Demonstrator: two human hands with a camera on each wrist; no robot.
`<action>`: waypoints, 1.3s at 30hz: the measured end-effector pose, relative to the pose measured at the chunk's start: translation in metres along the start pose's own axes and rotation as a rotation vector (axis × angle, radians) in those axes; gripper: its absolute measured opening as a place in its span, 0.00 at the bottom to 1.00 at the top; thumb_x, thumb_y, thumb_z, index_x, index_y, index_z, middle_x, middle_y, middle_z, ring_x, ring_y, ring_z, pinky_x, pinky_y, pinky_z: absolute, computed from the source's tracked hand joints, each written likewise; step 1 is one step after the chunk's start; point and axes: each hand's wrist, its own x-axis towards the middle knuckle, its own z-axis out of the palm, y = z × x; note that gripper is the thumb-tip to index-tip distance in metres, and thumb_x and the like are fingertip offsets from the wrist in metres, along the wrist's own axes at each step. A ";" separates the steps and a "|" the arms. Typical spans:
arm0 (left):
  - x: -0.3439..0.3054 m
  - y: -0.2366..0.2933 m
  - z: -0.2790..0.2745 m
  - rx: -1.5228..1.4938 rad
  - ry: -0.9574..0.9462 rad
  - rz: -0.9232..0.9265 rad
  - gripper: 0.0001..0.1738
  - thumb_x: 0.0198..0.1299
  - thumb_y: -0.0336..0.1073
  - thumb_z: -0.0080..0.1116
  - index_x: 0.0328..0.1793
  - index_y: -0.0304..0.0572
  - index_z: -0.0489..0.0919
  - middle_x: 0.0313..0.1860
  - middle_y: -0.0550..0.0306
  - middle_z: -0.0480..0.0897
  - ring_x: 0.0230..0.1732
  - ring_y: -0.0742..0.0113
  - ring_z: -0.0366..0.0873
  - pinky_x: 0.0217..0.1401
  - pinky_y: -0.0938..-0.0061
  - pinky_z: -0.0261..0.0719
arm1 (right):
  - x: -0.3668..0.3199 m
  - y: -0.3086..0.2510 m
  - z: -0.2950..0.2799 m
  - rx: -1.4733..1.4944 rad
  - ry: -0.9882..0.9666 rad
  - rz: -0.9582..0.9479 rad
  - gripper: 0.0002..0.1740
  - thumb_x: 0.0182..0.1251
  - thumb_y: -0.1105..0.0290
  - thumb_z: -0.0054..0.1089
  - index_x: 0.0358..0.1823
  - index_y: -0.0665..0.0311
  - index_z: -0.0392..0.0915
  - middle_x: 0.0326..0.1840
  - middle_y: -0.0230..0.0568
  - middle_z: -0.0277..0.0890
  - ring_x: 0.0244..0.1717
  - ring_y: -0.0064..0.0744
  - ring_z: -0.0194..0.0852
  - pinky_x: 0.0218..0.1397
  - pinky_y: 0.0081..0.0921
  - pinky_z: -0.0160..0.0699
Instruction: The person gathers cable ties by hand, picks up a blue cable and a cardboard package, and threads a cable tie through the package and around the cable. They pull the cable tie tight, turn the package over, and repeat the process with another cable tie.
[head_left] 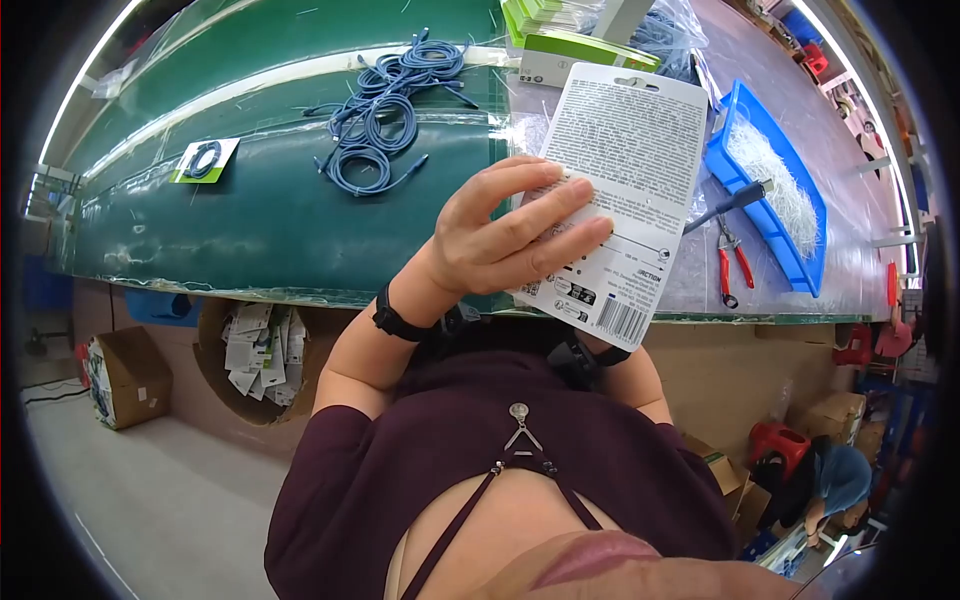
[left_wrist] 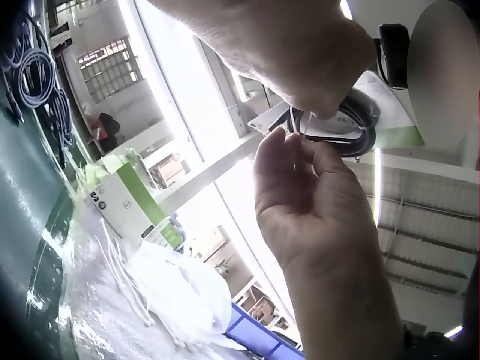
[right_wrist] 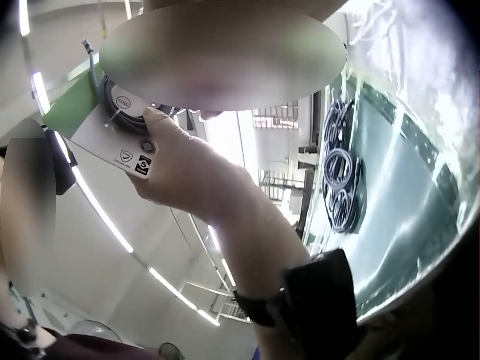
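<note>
A white-and-green packaging card (head_left: 630, 150), its printed back towards me, is held up over the table's front edge. My left hand (head_left: 520, 225) grips it with fingers spread across the back; the thumb lies on the front, beside a coiled dark cable (right_wrist: 127, 120). Behind the card in the head view, my right hand (left_wrist: 315, 187) is hidden. The left wrist view shows its curled fingertips pinching at the cable coil (left_wrist: 352, 127) against the card's front. One cable end with a plug (head_left: 745, 195) sticks out past the card's right edge.
Several coiled blue cables (head_left: 375, 120) lie on the green table (head_left: 260, 240). A finished-looking carded cable (head_left: 205, 160) lies further left. To the right are red-handled cutters (head_left: 733, 262) and a blue tray (head_left: 815, 230) of clear strips. Stacked cards (head_left: 590, 48) stand at the back.
</note>
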 end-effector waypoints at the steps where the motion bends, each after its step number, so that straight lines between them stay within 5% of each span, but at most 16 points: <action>1: 0.000 -0.001 0.000 -0.004 0.003 0.008 0.19 0.49 0.30 0.67 0.50 0.52 0.84 0.53 0.59 0.81 0.52 0.59 0.77 0.49 0.67 0.87 | -0.002 -0.002 0.001 0.010 -0.004 -0.007 0.18 0.65 0.79 0.58 0.56 0.67 0.70 0.47 0.43 0.80 0.40 0.32 0.82 0.45 0.27 0.82; 15: -0.001 0.004 -0.005 -0.057 -0.028 -0.022 0.20 0.43 0.30 0.70 0.47 0.52 0.84 0.52 0.55 0.81 0.51 0.59 0.77 0.48 0.70 0.85 | 0.006 -0.016 0.004 0.177 -0.047 -0.106 0.24 0.62 0.81 0.60 0.60 0.68 0.69 0.46 0.43 0.79 0.38 0.31 0.82 0.42 0.25 0.83; 19: 0.000 0.007 -0.010 -0.109 -0.078 -0.195 0.17 0.50 0.28 0.69 0.48 0.50 0.83 0.53 0.57 0.81 0.51 0.62 0.77 0.48 0.72 0.82 | 0.009 -0.012 0.024 0.234 -0.034 -0.139 0.25 0.62 0.82 0.60 0.62 0.68 0.69 0.45 0.44 0.79 0.37 0.31 0.82 0.42 0.25 0.83; 22: -0.007 0.018 0.001 -0.576 0.234 -1.000 0.14 0.59 0.22 0.61 0.51 0.40 0.81 0.55 0.57 0.78 0.51 0.69 0.76 0.51 0.73 0.79 | 0.018 -0.012 0.019 0.287 -0.027 -0.164 0.27 0.61 0.83 0.61 0.63 0.68 0.68 0.45 0.44 0.79 0.36 0.31 0.82 0.41 0.25 0.83; 23: -0.009 0.018 0.004 -0.574 0.229 -1.000 0.14 0.59 0.22 0.61 0.51 0.40 0.81 0.55 0.57 0.78 0.51 0.69 0.76 0.51 0.73 0.79 | 0.019 -0.014 0.017 0.292 -0.023 -0.164 0.27 0.61 0.83 0.61 0.63 0.68 0.68 0.45 0.44 0.79 0.36 0.31 0.82 0.41 0.25 0.83; 26: -0.004 0.011 0.012 -1.093 0.522 -1.231 0.17 0.63 0.19 0.57 0.57 0.36 0.75 0.55 0.57 0.78 0.54 0.72 0.76 0.55 0.73 0.77 | 0.028 -0.026 0.007 -0.556 -0.056 -0.505 0.24 0.62 0.85 0.61 0.61 0.65 0.71 0.45 0.41 0.77 0.36 0.27 0.80 0.41 0.24 0.83; 31: -0.007 0.008 0.013 -1.175 0.517 -1.292 0.23 0.63 0.20 0.56 0.64 0.38 0.69 0.55 0.57 0.78 0.55 0.70 0.77 0.59 0.72 0.75 | 0.035 -0.056 0.017 -0.829 -0.035 -0.735 0.19 0.54 0.86 0.66 0.49 0.69 0.79 0.30 0.37 0.77 0.28 0.28 0.76 0.31 0.23 0.76; 39: -0.007 0.004 0.015 -1.291 0.565 -1.338 0.21 0.65 0.23 0.56 0.64 0.40 0.70 0.56 0.57 0.78 0.57 0.66 0.77 0.61 0.68 0.76 | 0.040 -0.052 0.025 -0.727 -0.016 -0.460 0.20 0.56 0.83 0.68 0.52 0.66 0.78 0.32 0.37 0.79 0.29 0.22 0.77 0.33 0.19 0.77</action>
